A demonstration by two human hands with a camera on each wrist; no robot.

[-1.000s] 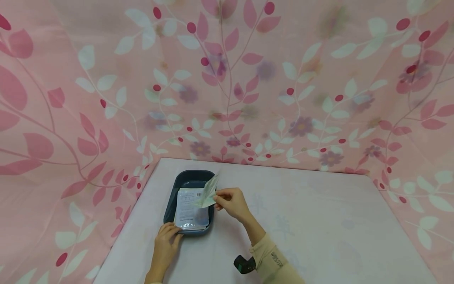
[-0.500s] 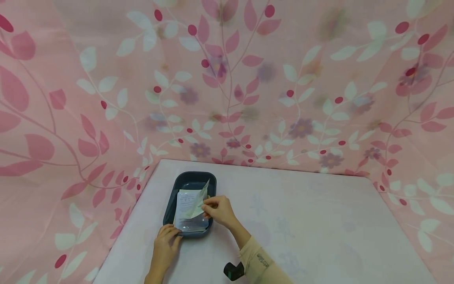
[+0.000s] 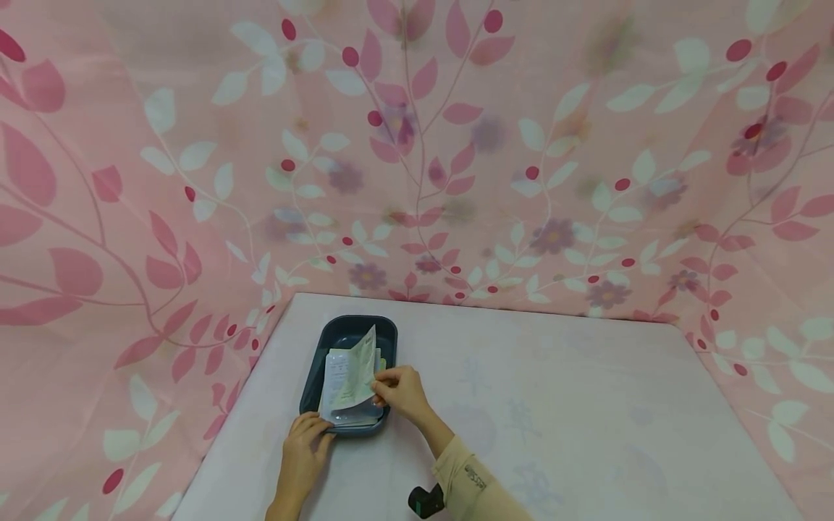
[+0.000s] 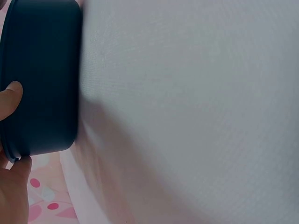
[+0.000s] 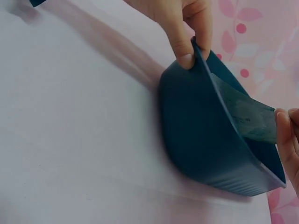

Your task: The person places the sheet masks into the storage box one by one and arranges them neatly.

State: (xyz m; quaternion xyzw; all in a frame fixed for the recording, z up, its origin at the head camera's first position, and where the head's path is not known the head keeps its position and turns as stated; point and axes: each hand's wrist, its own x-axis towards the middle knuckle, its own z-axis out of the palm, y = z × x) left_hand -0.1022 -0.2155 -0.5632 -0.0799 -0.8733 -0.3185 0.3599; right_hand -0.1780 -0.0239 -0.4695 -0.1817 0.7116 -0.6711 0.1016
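A deep dark-blue plastic tray [image 3: 344,331] stands at the table's left, with a stack of flat white printed packets [image 3: 334,370] inside. My left hand [image 3: 301,452] grips its near left corner; in the right wrist view the thumb is outside the rim and fingers are inside. Between thumb and fingertips my right hand [image 3: 402,394] pinches the right edge of a thin pale-green packet [image 3: 357,383]. This packet tilts over the stack and covers part of it. In the right wrist view the green packet [image 5: 247,116] reaches down inside the tray wall.
A white cloth covers the table [image 3: 573,405], which extends far to the right of the tray. Pink floral fabric [image 3: 417,145] hangs behind and at the sides. A small black object [image 3: 426,501] shows beside the right sleeve [image 3: 478,481].
My right hand has moved left and slightly towards me, bringing the green packet from the tray's right side over the white stack. My left hand stays at the tray corner.
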